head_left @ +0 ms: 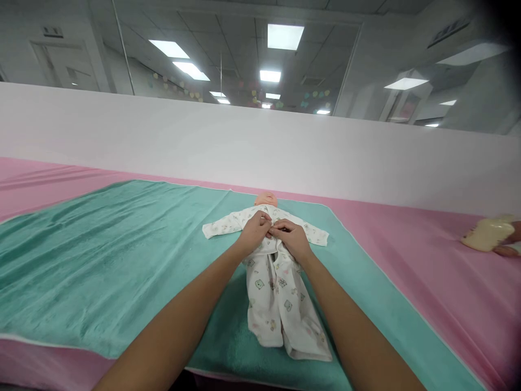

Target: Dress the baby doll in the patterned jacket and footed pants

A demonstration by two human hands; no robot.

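A baby doll (266, 199) lies on its back on a teal blanket (101, 250), dressed in a white printed romper (274, 296) with sleeves spread out. My left hand (255, 232) and my right hand (292, 238) meet over the doll's chest. Both have their fingers pinched on the romper's front opening. The legs of the romper stretch toward me between my forearms.
The blanket covers a pink sheet (427, 260) on a wide surface backed by a white partition (260, 146). At the far right edge lies a cream-coloured object (486, 234) beside part of another person's hand (508, 250).
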